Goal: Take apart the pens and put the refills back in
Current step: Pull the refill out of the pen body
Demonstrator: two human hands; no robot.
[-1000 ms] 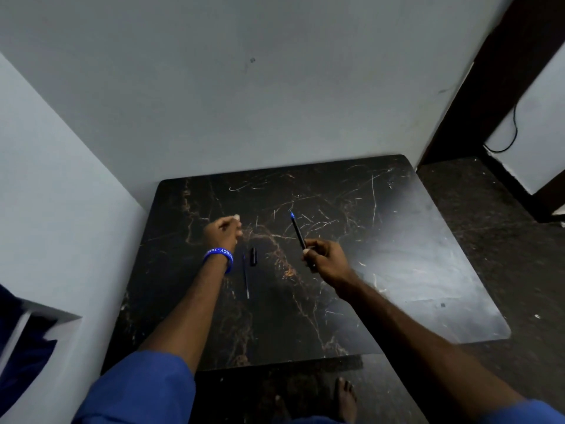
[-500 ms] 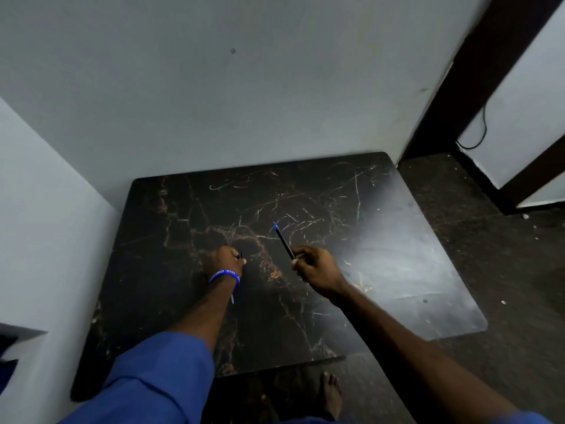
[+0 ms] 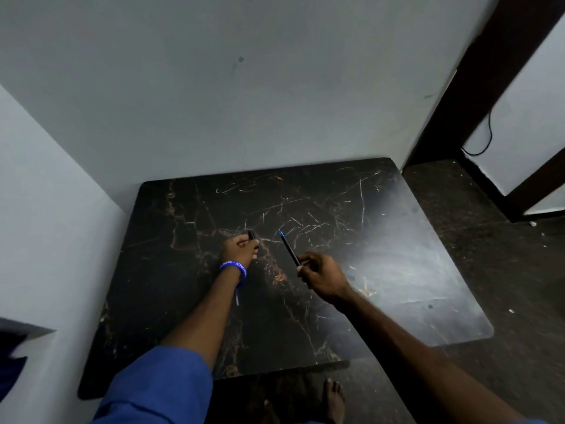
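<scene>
My right hand (image 3: 321, 278) grips the lower end of a black pen barrel (image 3: 289, 250). Its blue tip points up and away over the black marble table (image 3: 397, 270). My left hand (image 3: 240, 249), with a blue wristband, rests low on the table left of the pen. Its fingers pinch a small dark pen piece (image 3: 251, 235) that pokes out past the fingertips. A thin refill (image 3: 237, 297) lies on the table, mostly hidden under my left wrist, with only a pale end showing.
The table stands in a corner, with white walls behind it and to the left. Dark floor (image 3: 489, 240) lies to the right, a dark door frame (image 3: 477, 71) beyond it. My bare foot (image 3: 334, 399) shows below the table's front edge.
My left hand came down from a raised fist onto the small dark piece on the table and closed on it. My right hand kept holding the pen barrel. The camera shifted.
</scene>
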